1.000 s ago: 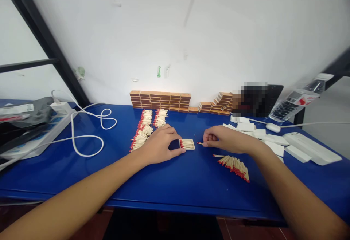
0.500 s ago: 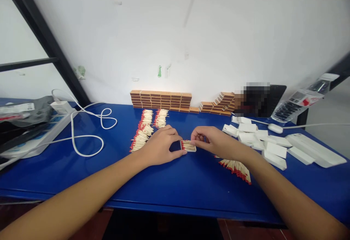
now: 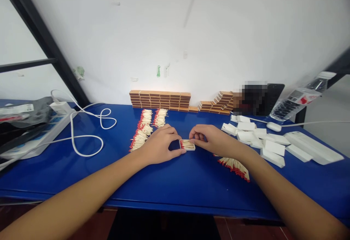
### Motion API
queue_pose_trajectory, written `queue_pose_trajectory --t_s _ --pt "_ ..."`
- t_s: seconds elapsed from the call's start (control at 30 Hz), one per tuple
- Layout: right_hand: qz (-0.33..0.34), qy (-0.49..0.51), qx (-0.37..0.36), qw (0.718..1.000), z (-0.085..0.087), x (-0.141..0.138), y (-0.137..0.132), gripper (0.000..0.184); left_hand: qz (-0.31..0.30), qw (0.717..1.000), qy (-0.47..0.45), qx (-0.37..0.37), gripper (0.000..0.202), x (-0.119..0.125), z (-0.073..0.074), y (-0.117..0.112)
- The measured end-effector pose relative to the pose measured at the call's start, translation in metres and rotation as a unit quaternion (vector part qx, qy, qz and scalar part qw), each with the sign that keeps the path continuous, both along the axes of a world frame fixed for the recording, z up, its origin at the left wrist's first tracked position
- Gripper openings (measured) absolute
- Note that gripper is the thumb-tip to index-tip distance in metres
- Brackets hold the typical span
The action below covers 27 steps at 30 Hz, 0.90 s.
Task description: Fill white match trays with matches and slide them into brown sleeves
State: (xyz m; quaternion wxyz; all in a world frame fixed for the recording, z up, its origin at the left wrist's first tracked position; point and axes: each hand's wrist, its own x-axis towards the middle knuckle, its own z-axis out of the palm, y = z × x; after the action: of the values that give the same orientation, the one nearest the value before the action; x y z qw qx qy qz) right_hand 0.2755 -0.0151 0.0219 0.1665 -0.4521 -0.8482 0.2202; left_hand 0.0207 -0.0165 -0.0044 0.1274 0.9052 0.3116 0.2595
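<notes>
A small white matchbox tray (image 3: 188, 149) lies on the blue desk, filled with red-tipped matches (image 3: 187, 144). My left hand (image 3: 161, 143) grips its left end between thumb and fingers. At the tray's right end, my right hand (image 3: 205, 137) is closed in a pinch, its fingertips at the match ends; whether a match is between them is hidden. Beside my left hand lie rows of loose matches (image 3: 141, 136), heads to the left. Under my right forearm a fanned heap of matches (image 3: 234, 167) has its heads toward me.
Stacked matchbox sleeves (image 3: 160, 100) line the wall, with more sleeves (image 3: 216, 105) to the right. White trays (image 3: 247, 136) are scattered at right near a long white case (image 3: 314, 147), a phone (image 3: 275, 99) and a leaning bottle (image 3: 300, 96). A white cable (image 3: 72, 130) curls beside the power strip (image 3: 35, 141).
Both hands stay at the tray in nearly the same pose. The whole view has shifted slightly; the matches in the tray look slightly rearranged.
</notes>
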Motion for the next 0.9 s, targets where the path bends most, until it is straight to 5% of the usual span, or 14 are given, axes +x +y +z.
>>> queue_pose_trajectory --t_s 0.23,0.9 --pt "-0.013 -0.003 -0.003 1.0 0.001 0.0 0.0 0.022 0.009 1.0 -0.002 -0.003 0.037 0.001 0.004 -0.003" --pt "0.016 0.003 -0.047 0.999 0.005 -0.002 -0.008 0.041 0.003 0.999 -0.045 0.018 0.016 0.017 -0.005 -0.003"
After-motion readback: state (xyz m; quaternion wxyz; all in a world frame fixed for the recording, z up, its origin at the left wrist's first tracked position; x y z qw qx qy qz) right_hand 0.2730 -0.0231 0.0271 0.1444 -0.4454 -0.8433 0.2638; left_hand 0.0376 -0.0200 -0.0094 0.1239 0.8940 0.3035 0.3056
